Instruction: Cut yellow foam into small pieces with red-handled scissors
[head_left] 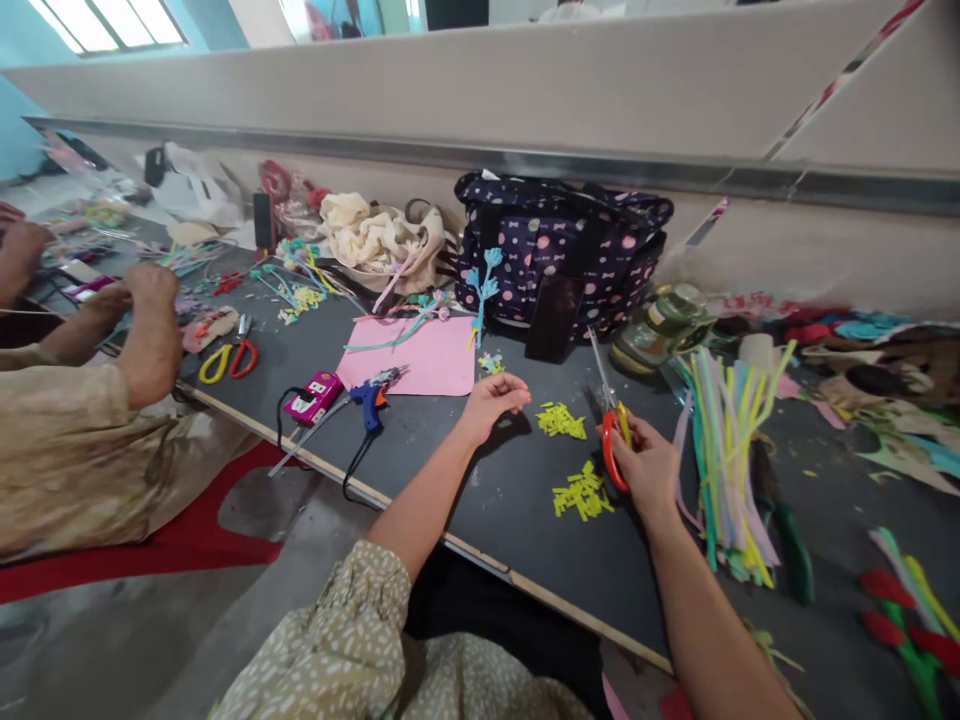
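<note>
My right hand (pixel 646 460) is closed on a pair of scissors (pixel 615 450) with one red and one yellow handle. Their blades point away from me, toward the dark bag. Bent in a pinch above the table, my left hand (pixel 495 405) is beside the pink sheet (pixel 442 360); whatever its fingertips hold, if anything, is too small to make out. Between my hands lie two heaps of short yellow-green cut pieces, a farther heap (pixel 561 420) and a nearer heap (pixel 583 492). A light-blue fuzzy flower stem (pixel 484 290) stands upright against the bag.
A blue glue gun (pixel 369 402) and a magenta device (pixel 313 398) lie left of me. Ahead are the dark patterned bag (pixel 510 250), a phone (pixel 553 318) and a jar (pixel 664 325). Pastel fuzzy stems (pixel 724 450) are bundled at right. A co-worker's hand (pixel 150 285) is at left.
</note>
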